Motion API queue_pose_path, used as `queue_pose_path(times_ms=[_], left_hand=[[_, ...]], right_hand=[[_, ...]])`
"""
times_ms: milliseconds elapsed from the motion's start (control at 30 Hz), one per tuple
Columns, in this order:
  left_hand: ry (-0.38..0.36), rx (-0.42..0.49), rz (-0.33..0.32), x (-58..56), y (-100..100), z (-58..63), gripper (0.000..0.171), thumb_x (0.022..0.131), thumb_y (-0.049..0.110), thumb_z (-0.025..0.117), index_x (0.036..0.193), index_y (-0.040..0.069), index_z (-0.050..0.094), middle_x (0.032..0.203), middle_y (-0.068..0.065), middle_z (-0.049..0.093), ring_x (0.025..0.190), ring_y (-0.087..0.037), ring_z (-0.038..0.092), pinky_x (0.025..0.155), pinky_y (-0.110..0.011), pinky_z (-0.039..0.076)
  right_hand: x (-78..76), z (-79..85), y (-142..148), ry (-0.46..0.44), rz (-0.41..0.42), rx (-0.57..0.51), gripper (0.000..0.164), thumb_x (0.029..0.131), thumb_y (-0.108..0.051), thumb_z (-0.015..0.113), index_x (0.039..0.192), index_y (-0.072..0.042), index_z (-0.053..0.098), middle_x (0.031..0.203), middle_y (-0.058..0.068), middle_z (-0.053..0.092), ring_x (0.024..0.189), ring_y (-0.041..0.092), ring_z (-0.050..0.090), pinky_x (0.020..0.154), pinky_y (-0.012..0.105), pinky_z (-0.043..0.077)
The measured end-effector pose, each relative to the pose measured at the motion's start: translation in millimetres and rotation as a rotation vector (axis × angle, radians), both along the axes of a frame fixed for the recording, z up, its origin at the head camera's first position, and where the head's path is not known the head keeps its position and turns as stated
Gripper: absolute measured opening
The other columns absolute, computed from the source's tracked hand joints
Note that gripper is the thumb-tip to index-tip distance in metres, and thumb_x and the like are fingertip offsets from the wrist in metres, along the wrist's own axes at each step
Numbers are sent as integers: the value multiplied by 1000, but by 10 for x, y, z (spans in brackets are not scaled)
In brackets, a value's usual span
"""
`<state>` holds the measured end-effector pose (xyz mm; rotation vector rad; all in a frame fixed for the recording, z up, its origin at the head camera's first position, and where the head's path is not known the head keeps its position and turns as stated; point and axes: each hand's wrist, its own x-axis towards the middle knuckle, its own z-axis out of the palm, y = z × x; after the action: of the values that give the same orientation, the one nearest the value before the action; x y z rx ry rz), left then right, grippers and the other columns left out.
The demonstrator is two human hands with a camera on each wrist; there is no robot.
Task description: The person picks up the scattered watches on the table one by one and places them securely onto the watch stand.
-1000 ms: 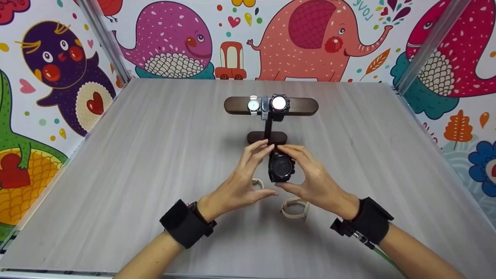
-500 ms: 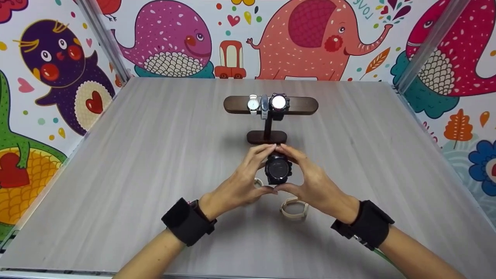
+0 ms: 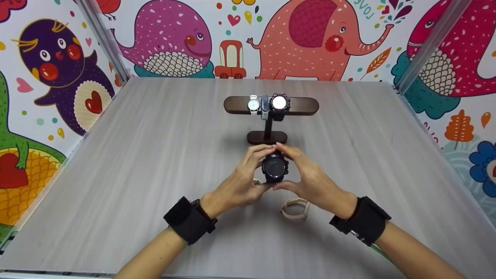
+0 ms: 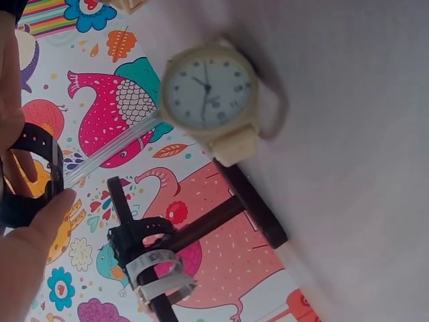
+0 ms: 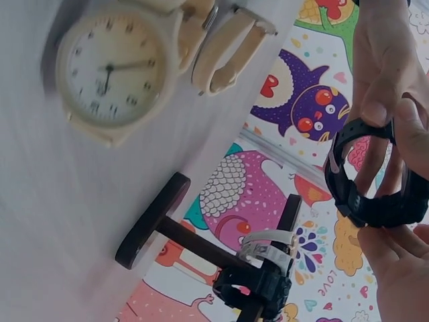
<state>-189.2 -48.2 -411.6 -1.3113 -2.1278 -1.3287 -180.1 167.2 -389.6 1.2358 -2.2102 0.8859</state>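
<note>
left hand (image 3: 241, 176) and right hand (image 3: 316, 176) together pinch the black watch (image 3: 275, 167), shifted slightly leftward, now centred between them, apart from the watch stand (image 3: 268, 126).

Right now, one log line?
left hand: holds black round-faced watch | right hand: holds it too | brown T-shaped stand: upright beyond hands

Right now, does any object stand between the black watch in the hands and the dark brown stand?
No other object is visible between the held black watch and the stand; only the left hand and right hand curve around the watch's far side.
</note>
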Motion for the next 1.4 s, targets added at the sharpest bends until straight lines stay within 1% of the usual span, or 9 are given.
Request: queue_pose_path(times_ms=[200,433,600,667,833,967,1133,1233,1400], left_hand=[[-5,-23,73,-78,-75,-49,74,79,-4,78,142,-6,39,142,-23,40,132,-31,51,111,-27,47],[-41,-35,171,-210,-259,-110,73,75,-6,78,139,-4,43,142,-22,44,136,-32,47,116,-34,45],[-92,4,234,-383,-409,-140,71,72,-14,74,136,-7,43,140,-25,44,131,-35,50,109,-34,51],[-108,15,271,-460,-484,-137,70,71,-16,73,134,-7,43,139,-25,45,130,-35,50,109,-35,51],[-126,19,385,-628,-689,-81,69,68,-15,72,132,-6,45,135,-23,47,128,-34,49,113,-42,48],[-135,37,442,-770,-820,-12,68,68,-13,72,131,-7,46,132,-24,47,126,-35,49,111,-45,48],[-214,79,472,-908,-928,85,70,71,-12,72,134,-7,44,134,-24,45,128,-35,48,105,-47,54],[-263,88,485,-971,-951,138,71,71,-12,73,135,-6,42,135,-23,45,130,-34,48,105,-47,54],[-333,119,443,-1103,-915,215,74,71,-14,71,136,-3,41,138,-22,44,131,-35,48,106,-51,52]], right_hand=[[-122,-22,41,2,-34,25,92,69,-6,89,146,5,41,138,21,55,126,33,57,112,22,45],[-324,-97,183,26,-99,35,85,72,-5,86,145,6,44,137,22,54,126,34,57,105,35,51],[-512,-72,350,89,-193,23,75,75,-5,85,140,6,49,135,22,55,124,33,58,109,26,48],[-596,-42,411,122,-244,34,71,77,-5,84,138,5,51,135,22,55,125,32,57,110,26,47],[-813,31,518,193,-332,96,64,79,-3,83,135,5,54,135,24,54,123,35,58,97,41,57],[-931,105,566,197,-371,122,62,80,-4,81,135,7,53,136,27,53,120,37,60,94,45,58],[-1063,210,552,118,-422,184,58,85,-3,76,137,7,52,140,28,51,122,39,58,99,48,56],[-1138,246,537,79,-437,216,56,88,-3,74,138,8,52,143,29,49,126,40,55,103,49,54],[-1230,269,536,56,-444,223,56,86,0,74,138,9,52,141,29,51,128,41,54,107,51,51]])
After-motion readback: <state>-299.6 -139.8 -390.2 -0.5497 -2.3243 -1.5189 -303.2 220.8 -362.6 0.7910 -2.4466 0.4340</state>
